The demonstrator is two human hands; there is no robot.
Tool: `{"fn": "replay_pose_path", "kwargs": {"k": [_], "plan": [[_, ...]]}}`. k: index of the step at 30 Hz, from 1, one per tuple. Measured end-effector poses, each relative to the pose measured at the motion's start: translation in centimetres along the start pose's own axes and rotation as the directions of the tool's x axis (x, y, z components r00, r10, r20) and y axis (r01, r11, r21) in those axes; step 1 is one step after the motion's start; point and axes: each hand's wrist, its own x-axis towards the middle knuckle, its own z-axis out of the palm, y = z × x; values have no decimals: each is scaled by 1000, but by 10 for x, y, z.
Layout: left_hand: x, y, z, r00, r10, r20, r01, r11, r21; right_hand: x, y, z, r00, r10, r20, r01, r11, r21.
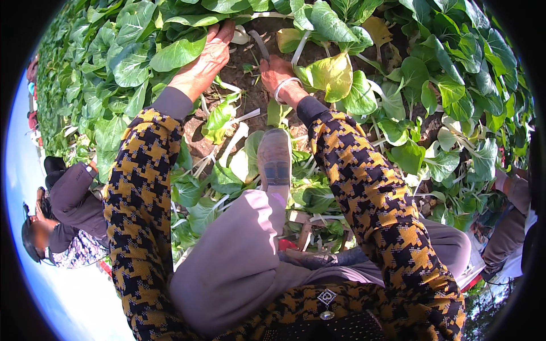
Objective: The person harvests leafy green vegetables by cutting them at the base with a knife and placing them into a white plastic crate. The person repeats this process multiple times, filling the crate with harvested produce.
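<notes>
My left hand (214,53) reaches in among the bok choy plants at the top of the view, its palm side against the green leaves (179,53). Leaves cover part of it, so its grip is hidden. Just right of its fingertips shows a pale, thick stem base (240,36). My right hand (277,76), with a bangle at the wrist, is closed around a tool with a curved grey blade (259,43), probably a sickle. The handle is hidden in the fist. The blade points up and left, low over bare soil (243,79), close to the stem base.
Dense bok choy (132,64) grows on both sides. A yellowing leaf (330,76) hangs beside my right wrist. Cut leaves and stalks (222,119) litter the ground around my shoe (274,162). One person (68,213) sits at left; another person's leg (507,221) shows at right.
</notes>
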Motion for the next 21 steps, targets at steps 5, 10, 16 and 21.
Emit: {"fn": "replay_pose_path", "kwargs": {"k": [5, 10, 16, 21], "plan": [[-5, -4, 0, 995, -14, -103, 3, 995, -102, 22, 1, 27, 998, 55, 26, -56, 998, 24], [-6, -6, -2, 994, -5, -106, 1, 999, -39, 36, 5, 35, 964, -247, 102, 265, 933, -244], [-9, -17, -20, 991, 132, -6, -130, 966, -221, -20, 16, 29, 856, -218, 468, 344, 917, -202], [-21, -22, -51, 973, 115, -199, -165, 952, -257, -98, 36, 22, 976, -219, 10, 218, 973, 80]]}}
